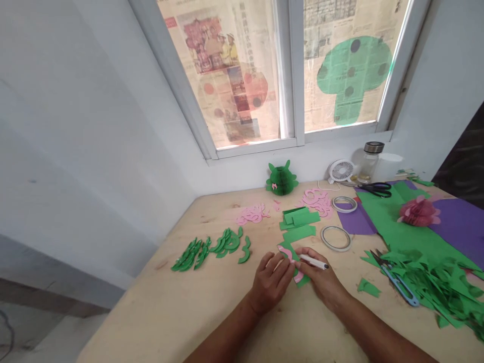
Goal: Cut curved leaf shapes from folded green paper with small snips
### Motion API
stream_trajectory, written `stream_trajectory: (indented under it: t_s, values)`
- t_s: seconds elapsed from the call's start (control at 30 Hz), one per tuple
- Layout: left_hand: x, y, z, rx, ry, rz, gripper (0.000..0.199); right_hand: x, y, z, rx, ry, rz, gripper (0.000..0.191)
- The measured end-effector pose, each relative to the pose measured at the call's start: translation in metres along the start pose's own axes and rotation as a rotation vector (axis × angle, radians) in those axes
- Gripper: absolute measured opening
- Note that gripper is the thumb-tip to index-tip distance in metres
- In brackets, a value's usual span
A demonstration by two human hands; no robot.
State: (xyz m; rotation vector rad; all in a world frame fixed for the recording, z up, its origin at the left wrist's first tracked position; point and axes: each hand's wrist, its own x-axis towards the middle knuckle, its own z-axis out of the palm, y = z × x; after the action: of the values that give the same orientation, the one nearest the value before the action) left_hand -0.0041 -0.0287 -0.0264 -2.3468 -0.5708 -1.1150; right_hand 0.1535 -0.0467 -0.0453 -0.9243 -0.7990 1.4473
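A wavy pink paper piece lies on a strip of green paper on the wooden table. My left hand has its fingers closed and pressed down on the pink piece, covering its middle. In my right hand is a white pen, gripped at a slant with its dark end to the right. The pen's other end is hidden by my fingers, which also touch the papers. Just behind my hands lie green paper strips. To the left are cut wavy green pieces.
Pink cutouts and a green paper ornament stand farther back. Tape rolls lie right of the strips. Blue-handled scissors rest by green scraps. Black scissors, a small fan and a glass bottle are near the wall.
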Motion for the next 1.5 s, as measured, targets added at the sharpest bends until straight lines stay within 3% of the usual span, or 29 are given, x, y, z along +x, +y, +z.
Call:
stream_trajectory:
  t_s: [0.53, 1.5]
  values:
    - [0.001, 0.005, 0.007, 0.029, 0.025, -0.047, 0.012, -0.004, -0.011, 0.009, 0.029, 0.051, 0.012, 0.037]
    - [0.001, 0.006, 0.010, 0.002, 0.021, -0.047, 0.013, -0.004, -0.011, 0.009, 0.025, 0.024, 0.024, 0.036]
